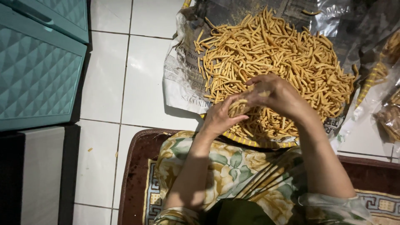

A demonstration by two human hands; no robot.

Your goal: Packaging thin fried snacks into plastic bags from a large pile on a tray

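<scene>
Far left: a teal plastic drawer cabinet stands on the white tile floor, well apart from the work area and not in use.

Centre-left: a sheet of newspaper lies under the snack pile, prob. to take up oil and keep crumbs off the tiles. On it, a large heap of thin golden fried sticks is spread wide and shallow, an arrangement that leaves each piece easy to reach. A woven tray w/ yellow rim shows at the near edge of the heap, i.e. the heap sits in the tray, lined w/ paper.

Centre: the left hand is cupped, fingers curled round a small bundle of sticks, held just above the near part of the heap. The right hand is touching that bundle from above; fingers bent, apparently aligning or adding pieces. Exact pinch cannot be told.

Below: floral-print clothing and a dark red mat; the person sits close so both arms reach w/o stretching.

Right: clear plastic bags w/ packed sticks lie beside the tray, within reach.
</scene>
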